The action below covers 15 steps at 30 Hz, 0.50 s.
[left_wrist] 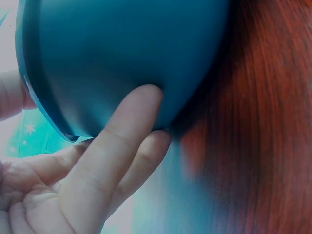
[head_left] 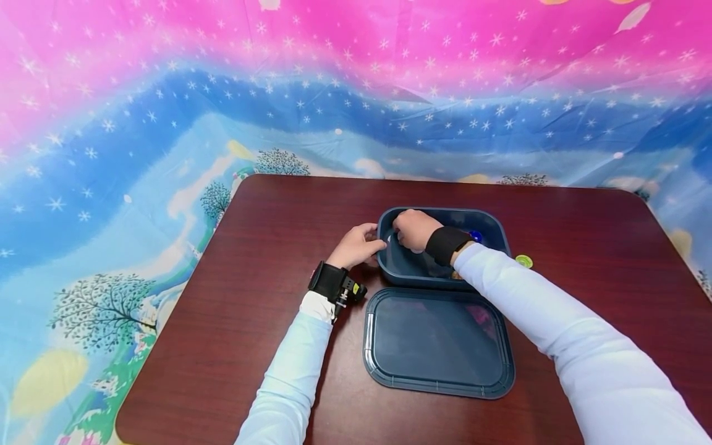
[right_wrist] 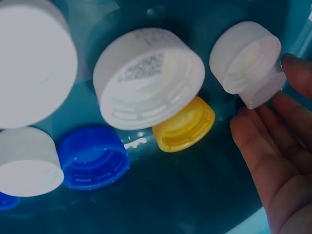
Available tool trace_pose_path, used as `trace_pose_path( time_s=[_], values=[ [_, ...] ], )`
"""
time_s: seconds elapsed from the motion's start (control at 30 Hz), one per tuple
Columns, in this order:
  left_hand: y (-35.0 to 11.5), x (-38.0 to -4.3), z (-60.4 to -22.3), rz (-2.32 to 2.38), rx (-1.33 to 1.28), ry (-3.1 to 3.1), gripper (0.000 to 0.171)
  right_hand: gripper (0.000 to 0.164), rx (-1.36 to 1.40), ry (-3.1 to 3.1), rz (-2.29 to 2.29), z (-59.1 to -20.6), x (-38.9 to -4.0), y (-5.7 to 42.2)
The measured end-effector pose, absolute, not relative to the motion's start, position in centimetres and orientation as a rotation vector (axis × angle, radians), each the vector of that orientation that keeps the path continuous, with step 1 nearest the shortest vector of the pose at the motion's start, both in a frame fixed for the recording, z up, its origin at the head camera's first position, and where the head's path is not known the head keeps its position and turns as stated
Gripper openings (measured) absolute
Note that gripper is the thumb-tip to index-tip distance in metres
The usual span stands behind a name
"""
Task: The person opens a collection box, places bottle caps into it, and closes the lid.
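Observation:
A dark blue-grey plastic box [head_left: 445, 215] stands uncovered, with bottle caps inside. My left hand [head_left: 358, 246] holds its left end, thumb at the rim and fingers [left_wrist: 124, 126] against the outer wall. My right hand [head_left: 416, 230] reaches inside near that end. There, in the right wrist view, its thumb and fingers pinch a small white cap [right_wrist: 263, 90], which touches another white cap [right_wrist: 234, 53]. Beside the hand lie a larger white cap [right_wrist: 112, 83] with printed marks, a yellow cap [right_wrist: 187, 126] and a blue cap [right_wrist: 92, 158].
The box's dark lid [head_left: 439, 346] lies flat in front of the box. A yellow-green cap [head_left: 524, 261] is on the reddish-brown table [head_left: 256, 259], right of the box. More white caps [right_wrist: 29, 63] lie farther along inside. A patterned cloth [head_left: 345, 80] hangs behind.

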<state>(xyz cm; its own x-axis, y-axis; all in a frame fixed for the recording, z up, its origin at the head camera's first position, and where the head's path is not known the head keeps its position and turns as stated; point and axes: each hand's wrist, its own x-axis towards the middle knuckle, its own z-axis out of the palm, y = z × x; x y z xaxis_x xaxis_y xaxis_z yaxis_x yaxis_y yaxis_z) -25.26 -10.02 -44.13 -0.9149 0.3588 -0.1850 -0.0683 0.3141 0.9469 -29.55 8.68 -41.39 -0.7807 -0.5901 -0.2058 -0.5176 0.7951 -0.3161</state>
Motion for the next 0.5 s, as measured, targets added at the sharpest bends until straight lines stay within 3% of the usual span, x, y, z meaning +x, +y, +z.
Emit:
trace_pose_path(
  time_s=[0.2,0.5],
  values=[
    [-9.8,-25.3,-44.1,1.636,0.247,2.225,0.049,0.017,-0.876,2.712,-0.398,-40.4,-29.2,9.2],
    [-9.8,-25.4,-44.1,1.645,0.220,2.186,0.054,0.032,-0.930,2.745,-0.440,-36.6,-28.3,11.1]
  ],
)
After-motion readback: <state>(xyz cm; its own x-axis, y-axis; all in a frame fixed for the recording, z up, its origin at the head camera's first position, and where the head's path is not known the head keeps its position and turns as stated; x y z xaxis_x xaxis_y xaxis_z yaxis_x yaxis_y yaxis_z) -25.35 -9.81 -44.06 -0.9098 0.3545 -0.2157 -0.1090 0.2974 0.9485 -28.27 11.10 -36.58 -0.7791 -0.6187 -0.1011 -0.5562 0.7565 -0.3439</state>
